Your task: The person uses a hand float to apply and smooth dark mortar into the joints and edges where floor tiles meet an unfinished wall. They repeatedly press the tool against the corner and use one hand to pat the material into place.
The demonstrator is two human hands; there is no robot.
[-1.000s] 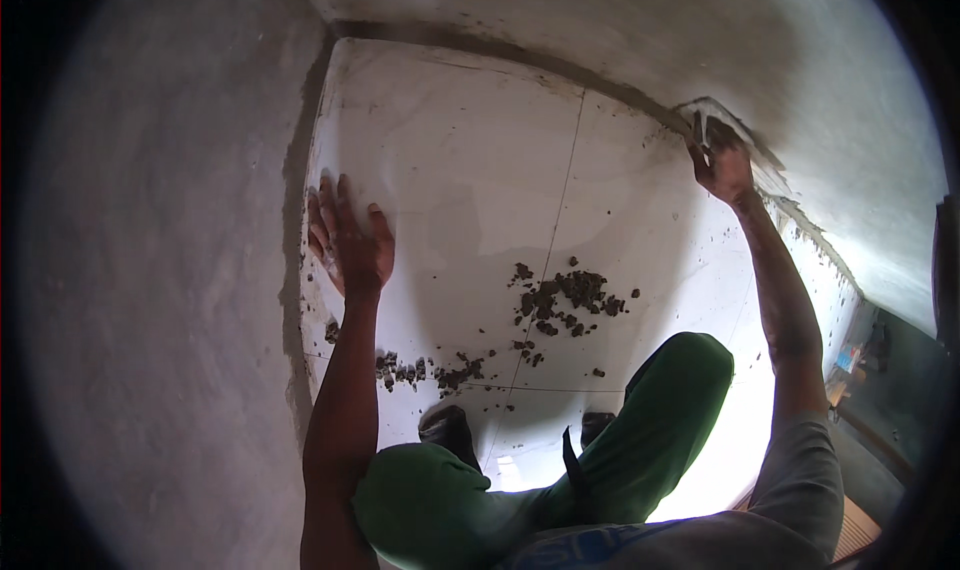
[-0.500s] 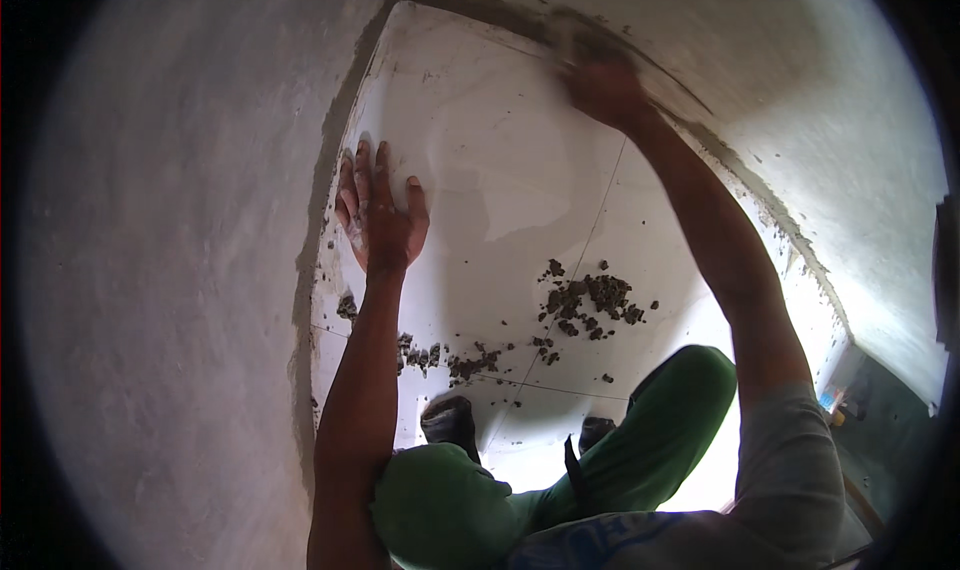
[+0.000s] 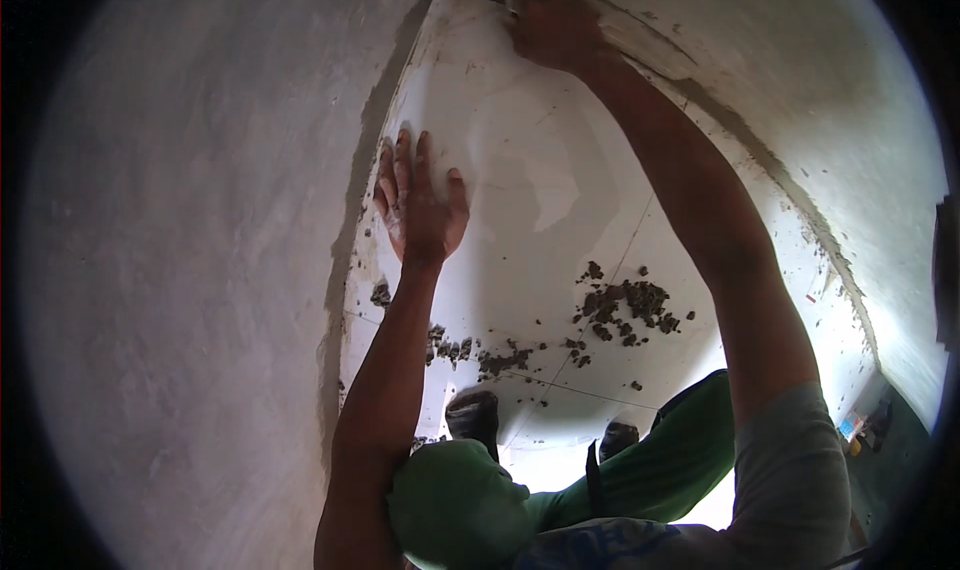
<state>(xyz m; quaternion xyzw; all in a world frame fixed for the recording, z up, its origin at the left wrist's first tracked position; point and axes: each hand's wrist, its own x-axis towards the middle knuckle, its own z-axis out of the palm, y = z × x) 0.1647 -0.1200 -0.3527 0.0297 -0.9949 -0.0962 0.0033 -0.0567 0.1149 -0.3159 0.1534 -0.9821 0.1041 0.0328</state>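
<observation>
My left hand (image 3: 425,205) lies flat on the white tiled floor (image 3: 500,120), fingers stretched out and whitish powder on its skin. It rests close to the left wall's foot, beside a strip of grey mortar (image 3: 352,210). Far off, near the corner, my right hand (image 3: 560,30) is closed at the base of the far wall. It appears to grip a tool, but blur and the hand itself hide what kind. Another mortar band (image 3: 735,125) runs along that wall, below my right forearm.
Dark crumbs of mortar (image 3: 635,305) lie scattered on the tiles between my arms, with smaller clumps (image 3: 505,360) nearer my feet. Smooth grey walls rise at left (image 3: 200,220) and right (image 3: 860,170). My green-clad knee (image 3: 460,500) is close below. Small objects (image 3: 855,430) sit at the lower right.
My right hand has moved left and farther away along the wall's foot, toward the corner. My left hand stays flat on the tiles while the whole view has shifted slightly.
</observation>
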